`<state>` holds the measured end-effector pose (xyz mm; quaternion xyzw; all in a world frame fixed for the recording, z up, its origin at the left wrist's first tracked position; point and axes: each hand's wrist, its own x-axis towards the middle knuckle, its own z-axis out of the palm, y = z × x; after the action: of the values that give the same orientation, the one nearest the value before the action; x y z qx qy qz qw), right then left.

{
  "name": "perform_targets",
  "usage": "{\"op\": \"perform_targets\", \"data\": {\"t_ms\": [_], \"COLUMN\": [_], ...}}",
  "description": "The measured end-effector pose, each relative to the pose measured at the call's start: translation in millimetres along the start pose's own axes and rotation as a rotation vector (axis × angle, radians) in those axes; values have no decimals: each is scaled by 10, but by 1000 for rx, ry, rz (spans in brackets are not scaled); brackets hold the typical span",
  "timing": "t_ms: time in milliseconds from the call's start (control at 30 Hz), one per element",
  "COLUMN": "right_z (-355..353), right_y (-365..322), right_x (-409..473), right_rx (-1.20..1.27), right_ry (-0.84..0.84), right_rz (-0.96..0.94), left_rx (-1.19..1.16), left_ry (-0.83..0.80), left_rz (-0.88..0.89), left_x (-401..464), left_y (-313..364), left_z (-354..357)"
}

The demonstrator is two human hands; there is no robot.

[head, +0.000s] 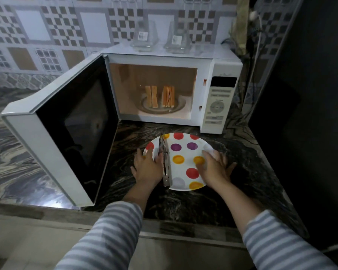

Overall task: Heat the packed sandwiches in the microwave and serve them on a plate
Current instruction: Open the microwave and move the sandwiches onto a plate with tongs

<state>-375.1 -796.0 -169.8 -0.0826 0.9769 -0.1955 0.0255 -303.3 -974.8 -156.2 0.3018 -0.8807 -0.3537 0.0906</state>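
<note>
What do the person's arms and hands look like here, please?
Both arms wear long sleeves with grey and white horizontal stripes, pushed back so the forearms are bare. The left hand and right hand are bare too: no gloves, and no rings, watch or bracelet that I can make out.

A dark, marble-veined stone table carries a white microwave oven, its door swung open to the left. Just in front of the oven, a round white plate with coloured dots lies flat on the table.
</note>
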Motion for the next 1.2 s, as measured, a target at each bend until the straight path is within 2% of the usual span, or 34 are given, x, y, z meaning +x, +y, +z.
{"op": "perform_targets", "data": {"t_ms": [100, 167, 267, 467, 567, 700, 900, 1000, 1200], "right_z": [72, 126, 198, 83, -104, -187, 39, 109, -74], "right_y": [-350, -569, -772, -791, -643, -509, -678, -697, -366], "right_x": [-71, -92, -96, -43, 32, 124, 165, 144, 125], "right_rx": [44, 133, 179, 64, -5, -51, 115, 67, -42], "right_ry": [75, 57, -14, -236, -282, -255, -124, -39, -47], "right_rz": [-167, -181, -138, -153, -146, -135, -198, -216, -165], "left_rx": [140, 260, 419, 642, 612, 439, 521, 497, 481], "left_ry": [10, -52, -153, -288, -315, -294, -277, -270, -267], "left_rz": [214, 358, 504, 662, 683, 649, 657, 646, 625], "left_x": [210, 360, 541, 698, 692, 630, 622, 616, 611], "left_y": [2, 30, 62, 97, 95, 102, 162, 184, 171], "left_z": [-163, -241, -264, -229, -242, -221, -252, -271, -264]}}
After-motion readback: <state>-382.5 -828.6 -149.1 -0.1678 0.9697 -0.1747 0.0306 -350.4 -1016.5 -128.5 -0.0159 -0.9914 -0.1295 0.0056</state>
